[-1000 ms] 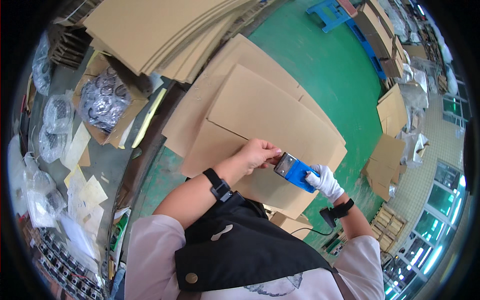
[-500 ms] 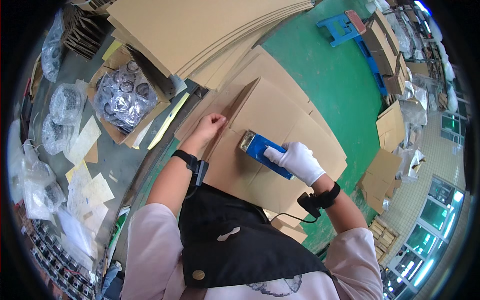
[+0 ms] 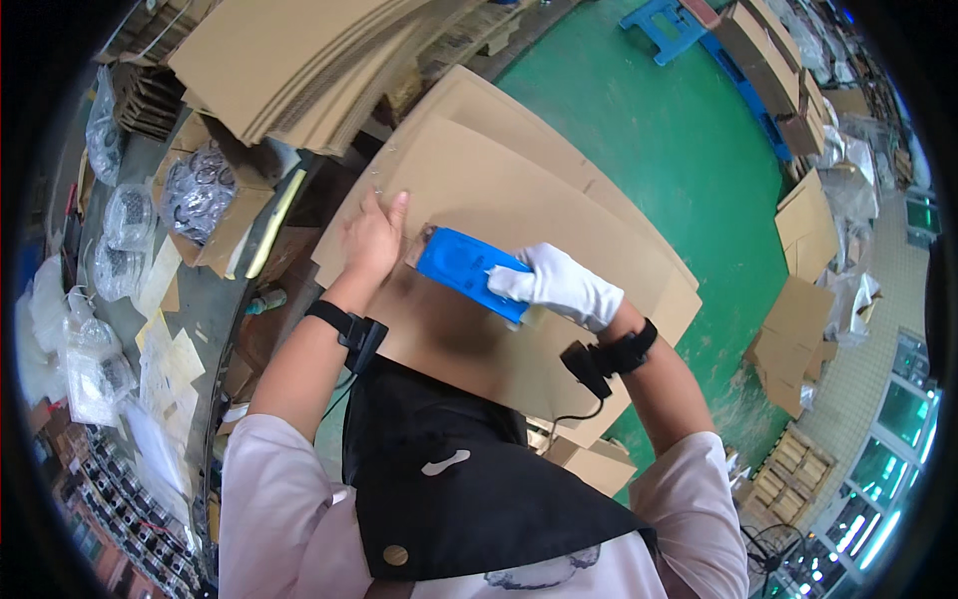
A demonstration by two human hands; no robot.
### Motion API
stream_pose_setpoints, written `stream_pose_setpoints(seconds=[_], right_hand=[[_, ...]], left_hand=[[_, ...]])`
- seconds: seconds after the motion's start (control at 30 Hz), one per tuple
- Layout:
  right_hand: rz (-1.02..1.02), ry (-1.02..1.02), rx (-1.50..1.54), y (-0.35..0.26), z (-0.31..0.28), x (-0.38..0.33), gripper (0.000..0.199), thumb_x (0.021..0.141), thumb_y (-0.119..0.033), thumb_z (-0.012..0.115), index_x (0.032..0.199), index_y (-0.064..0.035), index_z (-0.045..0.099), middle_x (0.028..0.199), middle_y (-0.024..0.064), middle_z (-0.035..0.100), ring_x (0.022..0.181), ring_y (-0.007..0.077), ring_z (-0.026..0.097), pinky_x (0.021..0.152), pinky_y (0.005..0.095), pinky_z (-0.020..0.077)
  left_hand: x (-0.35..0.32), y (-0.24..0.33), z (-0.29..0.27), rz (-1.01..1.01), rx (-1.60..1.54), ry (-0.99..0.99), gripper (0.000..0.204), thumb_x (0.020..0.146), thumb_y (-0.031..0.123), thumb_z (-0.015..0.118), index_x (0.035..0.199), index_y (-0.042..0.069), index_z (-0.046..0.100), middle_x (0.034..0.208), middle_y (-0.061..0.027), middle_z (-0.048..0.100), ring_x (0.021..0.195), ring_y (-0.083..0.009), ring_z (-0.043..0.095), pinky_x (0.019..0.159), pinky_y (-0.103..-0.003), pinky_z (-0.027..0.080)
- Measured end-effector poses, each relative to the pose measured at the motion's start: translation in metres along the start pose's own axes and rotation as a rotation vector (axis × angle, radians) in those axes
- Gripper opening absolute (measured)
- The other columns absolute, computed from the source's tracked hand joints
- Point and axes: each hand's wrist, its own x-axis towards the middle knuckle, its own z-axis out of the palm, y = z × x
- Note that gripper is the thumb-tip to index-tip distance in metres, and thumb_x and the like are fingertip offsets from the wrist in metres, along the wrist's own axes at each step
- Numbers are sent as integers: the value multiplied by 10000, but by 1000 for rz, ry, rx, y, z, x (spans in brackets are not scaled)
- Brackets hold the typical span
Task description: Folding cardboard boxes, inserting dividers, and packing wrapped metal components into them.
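A flattened cardboard box (image 3: 559, 210) lies in front of me, with folded layers one over another. My left hand (image 3: 373, 236), bare, rests flat and open on its left part, the thumb apart from the fingers. In my white-gloved right hand (image 3: 569, 287) is a blue carton stapler (image 3: 469, 268), held from its right end. Its metal head is over the cardboard close to my left hand; whether it touches the board I cannot tell. Small shiny marks that look like staples show by my left fingertips.
Stacked cardboard sheets (image 3: 289, 60) stand at the far left. On the left table are an open carton (image 3: 249, 200) with a bagged load, bubble-wrapped items (image 3: 125, 230) and papers (image 3: 175, 369). A blue stool (image 3: 664, 30) and more cartons (image 3: 798, 329) stand on the right.
The upper cardboard layer, raised with a fold along its left side before, now lies flatter. My left hand has opened flat onto it. The stapler has moved left and slightly away from me.
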Motion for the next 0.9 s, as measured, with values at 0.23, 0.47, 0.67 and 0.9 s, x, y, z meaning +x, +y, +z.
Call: stream_pose_setpoints(seconds=[0.23, 0.47, 0.67, 0.9], right_hand=[[290, 225, -96, 140, -62, -219, 423, 815, -408, 644, 962, -15, 696, 641, 61, 640, 578, 122, 620, 584, 282, 511], [470, 404, -291, 248, -88, -289, 532, 765, -500, 598, 853, 16, 687, 663, 124, 672, 614, 225, 677, 613, 357, 536], [369, 489, -728, 224, -49, -188, 386, 806, -408, 530, 831, -55, 683, 775, 234, 663, 755, 384, 673, 736, 469, 531], [329, 988, -323, 216, -43, -249, 470, 865, -450, 570, 1072, -34, 646, 909, 234, 681, 827, 392, 673, 727, 471, 522]], left_hand=[[-136, 137, 94, 711, 197, -8, 692, 965, 436, 417, 1502, 44, 227, 1576, -142, 189, 1460, -322, 140, 1175, -486, 101], [-240, 229, 178, 1407, 360, -190, 694, 945, 503, 426, 1471, 59, 339, 1557, -93, 276, 1451, -313, 186, 1189, -451, 78], [-246, 250, 243, 1398, 1418, -440, 595, 929, 469, 452, 1367, 71, 520, 1467, -105, 436, 1414, -296, 295, 1155, -569, 91], [-234, 293, 199, 873, -48, -1272, 776, 800, 433, 714, 1378, -2, 435, 1375, -194, 508, 1254, -331, 489, 1073, -395, 363]])
